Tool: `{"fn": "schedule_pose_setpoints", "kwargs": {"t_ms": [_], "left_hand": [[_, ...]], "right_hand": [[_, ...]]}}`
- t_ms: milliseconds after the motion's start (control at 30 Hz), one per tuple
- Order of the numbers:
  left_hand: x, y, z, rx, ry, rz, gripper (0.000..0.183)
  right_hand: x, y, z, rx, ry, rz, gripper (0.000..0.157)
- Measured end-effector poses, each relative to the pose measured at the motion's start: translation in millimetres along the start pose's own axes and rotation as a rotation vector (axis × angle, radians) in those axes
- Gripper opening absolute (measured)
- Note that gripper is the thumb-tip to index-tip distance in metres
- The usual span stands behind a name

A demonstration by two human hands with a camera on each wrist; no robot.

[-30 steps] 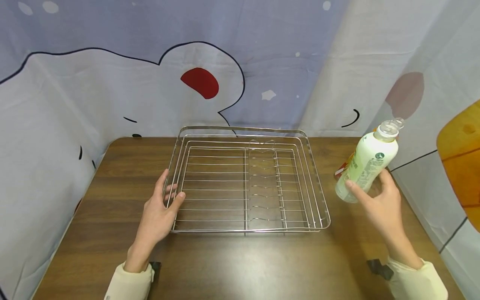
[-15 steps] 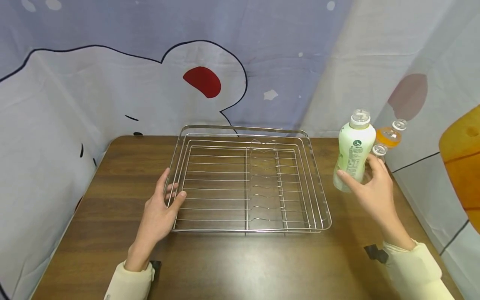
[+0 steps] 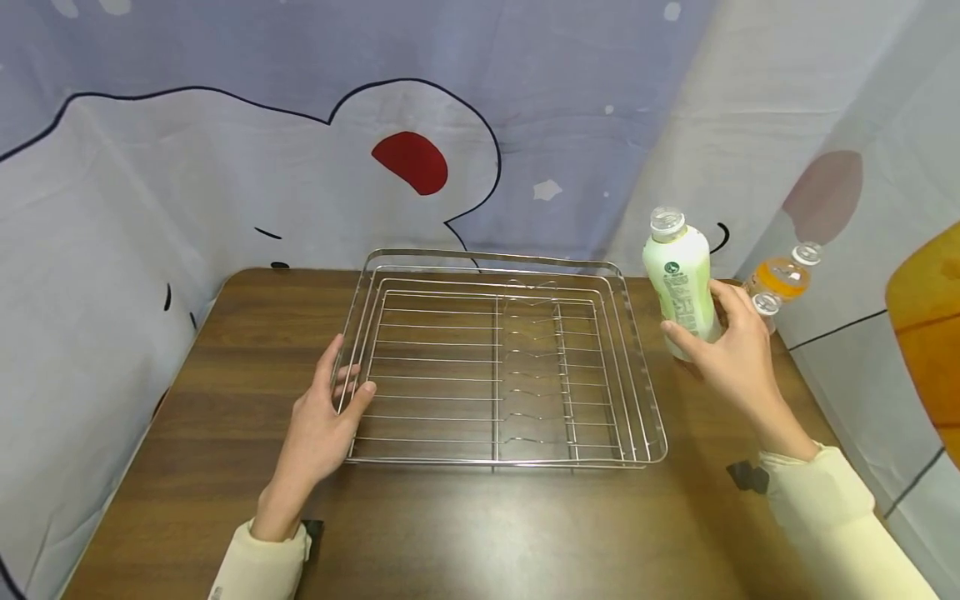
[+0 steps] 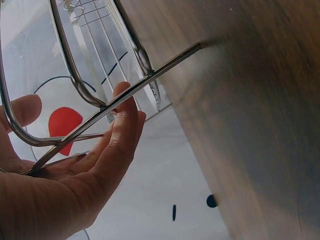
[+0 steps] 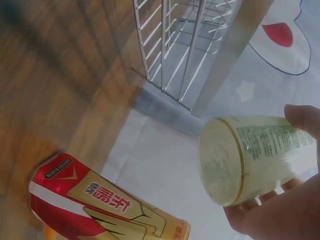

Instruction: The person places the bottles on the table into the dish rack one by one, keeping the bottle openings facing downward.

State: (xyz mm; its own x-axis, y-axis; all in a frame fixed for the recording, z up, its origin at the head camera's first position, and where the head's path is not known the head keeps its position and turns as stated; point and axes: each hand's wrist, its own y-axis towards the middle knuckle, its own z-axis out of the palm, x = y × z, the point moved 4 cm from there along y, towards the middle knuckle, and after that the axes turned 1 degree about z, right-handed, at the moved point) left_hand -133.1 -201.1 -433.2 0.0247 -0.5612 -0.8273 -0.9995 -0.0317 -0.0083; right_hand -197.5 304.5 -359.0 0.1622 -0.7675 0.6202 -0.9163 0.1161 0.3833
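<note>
My left hand (image 3: 318,425) grips the left side of a silver wire rack (image 3: 497,375), thumb over the inside and fingers outside the rim. In the left wrist view the fingers lie along the rack's shiny bars (image 4: 82,132). To the right of the rack, my right hand (image 3: 738,358) holds a pale green and white plastic bottle (image 3: 682,287) around its lower body. The bottle has a clear, uncapped neck and leans to the left. Its base (image 5: 220,160) faces the right wrist camera and looks lifted off the table.
Behind my right hand stand an orange-labelled clear bottle (image 3: 780,279) and another clear bottle neck (image 3: 767,304). A red and gold labelled container (image 5: 110,205) shows in the right wrist view. Dark patches (image 3: 748,477) mark the wooden table (image 3: 450,533). Printed cloth (image 3: 555,125) hangs behind.
The green bottle has moved left and away toward the rack in my right hand, from a right lean to a left lean, uncovering the bottles behind. My left hand stays on the rack.
</note>
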Motion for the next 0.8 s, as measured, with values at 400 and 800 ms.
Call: {"fn": "schedule_pose_setpoints", "kwargs": {"t_ms": [400, 800], "left_hand": [[0.8, 1.8, 0.8, -0.014, -0.014, 0.011, 0.082], [1.8, 1.1, 1.0, -0.004, -0.002, 0.002, 0.083]], "right_hand": [[13.6, 30.3, 0.6, 0.016, -0.030, -0.085, 0.074], [18.3, 56.6, 1.0, 0.082, -0.101, -0.222, 0.079]]}}
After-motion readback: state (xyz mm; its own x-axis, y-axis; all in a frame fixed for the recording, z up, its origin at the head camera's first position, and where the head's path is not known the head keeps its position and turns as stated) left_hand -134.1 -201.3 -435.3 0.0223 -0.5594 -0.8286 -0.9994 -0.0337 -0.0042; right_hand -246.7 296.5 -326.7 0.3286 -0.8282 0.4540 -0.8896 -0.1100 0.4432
